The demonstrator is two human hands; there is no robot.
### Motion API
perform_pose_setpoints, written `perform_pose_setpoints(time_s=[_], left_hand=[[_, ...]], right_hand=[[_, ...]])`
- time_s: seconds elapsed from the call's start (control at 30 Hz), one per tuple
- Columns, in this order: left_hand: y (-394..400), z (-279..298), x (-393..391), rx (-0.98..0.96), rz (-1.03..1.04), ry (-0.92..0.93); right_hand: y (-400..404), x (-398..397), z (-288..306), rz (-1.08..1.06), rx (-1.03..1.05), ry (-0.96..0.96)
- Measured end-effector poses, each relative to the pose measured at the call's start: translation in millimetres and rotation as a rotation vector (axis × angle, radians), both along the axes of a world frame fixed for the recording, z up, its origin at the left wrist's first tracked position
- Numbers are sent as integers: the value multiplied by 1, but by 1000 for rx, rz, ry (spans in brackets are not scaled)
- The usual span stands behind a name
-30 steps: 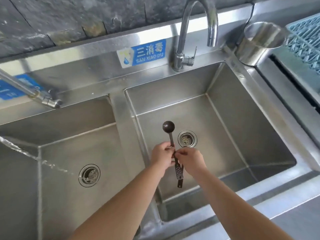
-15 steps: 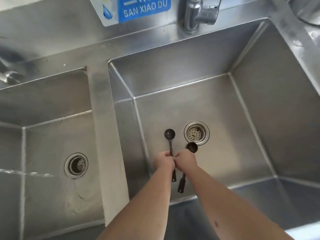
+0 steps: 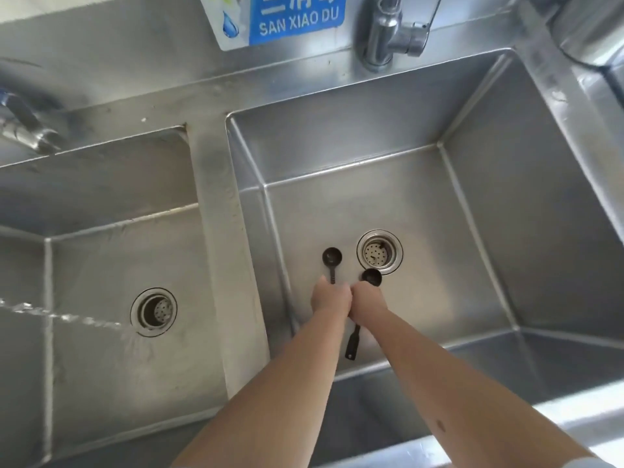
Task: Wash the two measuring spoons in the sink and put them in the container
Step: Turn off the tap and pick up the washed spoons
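Two dark measuring spoons are held low inside the right sink basin (image 3: 472, 231). My left hand (image 3: 329, 297) is closed around the handle of the left spoon (image 3: 332, 256), whose round bowl points away from me. My right hand (image 3: 366, 297) grips the right spoon (image 3: 371, 276), its bowl next to the drain and its handle end (image 3: 351, 346) sticking out below my wrist. My two hands touch each other. The steel container (image 3: 594, 32) shows only partly at the top right corner.
The right basin's drain strainer (image 3: 379, 253) lies just beyond the spoons. A chrome faucet base (image 3: 388, 32) stands behind the basin. A second basin with a drain (image 3: 153, 311) is at left, with a thin water stream (image 3: 60, 317) crossing it from another tap (image 3: 23, 130).
The two spoons, held together as one a second ago, are now separated, one in each hand. The view has tilted down and closer into the right basin.
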State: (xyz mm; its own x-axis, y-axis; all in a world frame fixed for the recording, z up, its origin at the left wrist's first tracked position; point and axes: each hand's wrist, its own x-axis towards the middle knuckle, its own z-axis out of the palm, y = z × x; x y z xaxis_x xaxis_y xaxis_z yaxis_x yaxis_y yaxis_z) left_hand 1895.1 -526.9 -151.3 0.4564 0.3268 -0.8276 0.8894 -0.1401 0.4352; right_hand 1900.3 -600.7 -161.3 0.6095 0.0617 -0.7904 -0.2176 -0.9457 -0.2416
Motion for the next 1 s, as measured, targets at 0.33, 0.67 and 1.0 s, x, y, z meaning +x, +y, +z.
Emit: perform_pose_setpoints(time_s=[0.33,0.67,1.0], left_hand=[[141,173,-43,99,-630,-550],[324,215,-121,412,-469,-474],[414,212,-128,580,-767,-470]], right_hand=[[52,-40,157,-39,234,-313],[243,-71,208,441,302,-436],[351,-75,227,488,235,-459]])
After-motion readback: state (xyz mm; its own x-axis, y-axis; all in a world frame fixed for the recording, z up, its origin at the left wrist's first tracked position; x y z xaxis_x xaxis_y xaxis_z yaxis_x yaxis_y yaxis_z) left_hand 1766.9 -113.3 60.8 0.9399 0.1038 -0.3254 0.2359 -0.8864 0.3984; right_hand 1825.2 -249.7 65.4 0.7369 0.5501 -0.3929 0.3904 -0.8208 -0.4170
